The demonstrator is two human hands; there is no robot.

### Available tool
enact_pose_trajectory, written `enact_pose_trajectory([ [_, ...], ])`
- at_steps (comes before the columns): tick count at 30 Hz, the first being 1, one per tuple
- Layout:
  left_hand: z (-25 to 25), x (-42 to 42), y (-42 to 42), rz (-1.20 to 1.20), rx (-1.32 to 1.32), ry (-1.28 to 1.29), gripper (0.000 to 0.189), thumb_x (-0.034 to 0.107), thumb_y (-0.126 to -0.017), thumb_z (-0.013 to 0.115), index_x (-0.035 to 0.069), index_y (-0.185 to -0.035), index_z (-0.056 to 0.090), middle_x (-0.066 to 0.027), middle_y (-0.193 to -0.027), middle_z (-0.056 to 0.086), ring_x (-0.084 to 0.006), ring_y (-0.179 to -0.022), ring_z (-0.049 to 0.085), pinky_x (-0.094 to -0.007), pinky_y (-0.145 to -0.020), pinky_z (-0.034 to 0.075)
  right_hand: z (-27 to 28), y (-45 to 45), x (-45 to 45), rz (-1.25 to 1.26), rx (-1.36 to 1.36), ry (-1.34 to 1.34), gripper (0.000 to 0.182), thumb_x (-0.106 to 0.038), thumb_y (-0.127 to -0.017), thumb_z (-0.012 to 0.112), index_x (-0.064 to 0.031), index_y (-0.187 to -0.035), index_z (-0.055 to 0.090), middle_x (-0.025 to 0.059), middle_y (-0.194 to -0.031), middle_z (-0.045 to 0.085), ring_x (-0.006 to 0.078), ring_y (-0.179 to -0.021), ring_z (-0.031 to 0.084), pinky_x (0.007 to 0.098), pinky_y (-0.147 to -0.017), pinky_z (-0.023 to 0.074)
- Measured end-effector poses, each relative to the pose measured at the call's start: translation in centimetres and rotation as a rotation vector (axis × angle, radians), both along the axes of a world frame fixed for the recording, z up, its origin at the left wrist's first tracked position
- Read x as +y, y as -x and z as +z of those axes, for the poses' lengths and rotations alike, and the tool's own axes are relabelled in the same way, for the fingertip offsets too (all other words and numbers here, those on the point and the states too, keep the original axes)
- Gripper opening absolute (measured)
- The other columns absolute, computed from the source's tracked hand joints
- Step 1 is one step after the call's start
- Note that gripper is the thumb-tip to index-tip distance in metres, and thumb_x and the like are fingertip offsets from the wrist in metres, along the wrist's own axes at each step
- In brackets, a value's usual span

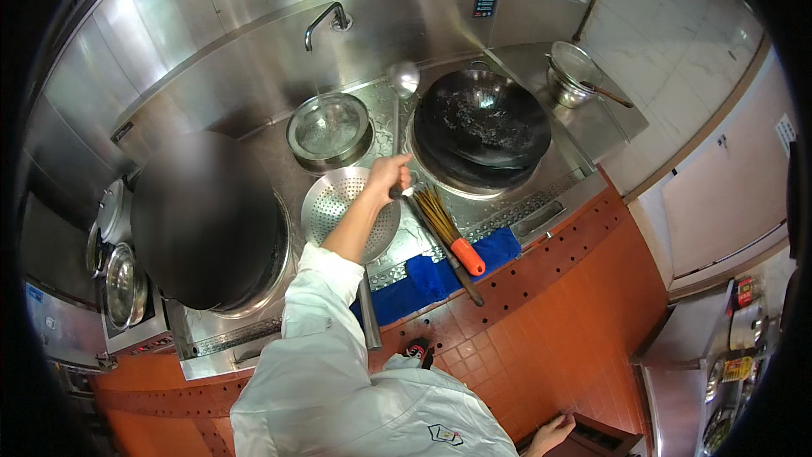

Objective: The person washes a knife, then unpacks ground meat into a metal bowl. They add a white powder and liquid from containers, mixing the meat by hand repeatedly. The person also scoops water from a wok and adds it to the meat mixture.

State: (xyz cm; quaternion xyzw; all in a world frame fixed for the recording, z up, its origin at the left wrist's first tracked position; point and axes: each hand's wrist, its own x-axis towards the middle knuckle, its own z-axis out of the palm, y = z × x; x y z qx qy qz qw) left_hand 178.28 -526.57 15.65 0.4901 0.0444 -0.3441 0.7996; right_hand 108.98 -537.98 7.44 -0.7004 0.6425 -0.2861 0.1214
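My left hand (390, 176) is closed around what looks like the handle of a steel ladle (404, 79), whose bowl rests near the back wall. Under my forearm lies a perforated steel strainer (336, 203) with a long handle. Just right of the hand are a bamboo wok brush (466, 254) with an orange grip and a wooden-handled tool (466, 282), its far end partly hidden. Both cross a blue cloth (406, 285). A black wok (485, 117) sits on the right burner. My right hand (552, 435) hangs low at the right, partly cut off, fingers curled.
A large dark round shape (203, 222), blurred, covers the left burner. A round sieve (328, 127) sits over a pan below the faucet (323, 22). At the right, a steel pot (568, 89) carries a wooden-handled strainer. Shelves (679, 393) with goods stand at the lower right.
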Motion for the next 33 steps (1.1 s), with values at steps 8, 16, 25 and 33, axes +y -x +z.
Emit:
enact_pose_trajectory([
  [8, -0.3, 10.2, -7.9, 0.290, 0.423, 0.888, 0.031, 0.012, -0.097, 0.046, 0.008, -0.066, 0.041, 0.0005, -0.054, 0.042, -0.0106, -0.046, 0.043, -0.0215, -0.041, 0.043, -5.1, -0.1, -3.4, 0.162, -0.052, -0.024, 0.028, -0.012, -0.098, 0.047, 0.0082, -0.117, 0.049, 0.0233, -0.107, 0.057, 0.0334, -0.099, 0.057, 0.0367, -0.088, 0.0451],
  [16, -0.2, 12.4, -6.6, 0.300, 0.514, 1.046, 0.034, 0.014, -0.097, 0.045, 0.008, -0.064, 0.040, -0.0015, -0.055, 0.042, -0.0117, -0.045, 0.044, -0.0214, -0.039, 0.043, -4.3, -1.7, -4.1, 0.170, -0.038, -0.031, 0.029, -0.015, -0.099, 0.047, 0.0072, -0.117, 0.049, 0.0213, -0.105, 0.057, 0.0307, -0.098, 0.057, 0.0359, -0.088, 0.0452],
  [25, -0.7, 12.4, -6.3, 0.333, 0.515, 1.066, 0.035, 0.013, -0.098, 0.044, 0.008, -0.063, 0.041, -0.0010, -0.054, 0.043, -0.0118, -0.045, 0.045, -0.0209, -0.040, 0.045, -5.4, -0.2, -3.8, 0.185, -0.032, -0.013, 0.028, -0.016, -0.099, 0.048, 0.0072, -0.116, 0.050, 0.0214, -0.105, 0.058, 0.0310, -0.097, 0.057, 0.0359, -0.087, 0.0457],
  [33, -0.2, 12.3, -5.8, 0.375, 0.513, 1.042, 0.035, 0.012, -0.097, 0.045, 0.007, -0.063, 0.042, -0.0013, -0.054, 0.043, -0.0117, -0.045, 0.044, -0.0203, -0.039, 0.044, -3.7, -1.3, -2.3, 0.123, 0.022, -0.045, 0.028, -0.014, -0.099, 0.047, 0.0066, -0.117, 0.049, 0.0216, -0.110, 0.056, 0.0316, -0.101, 0.056, 0.0362, -0.089, 0.0450],
])
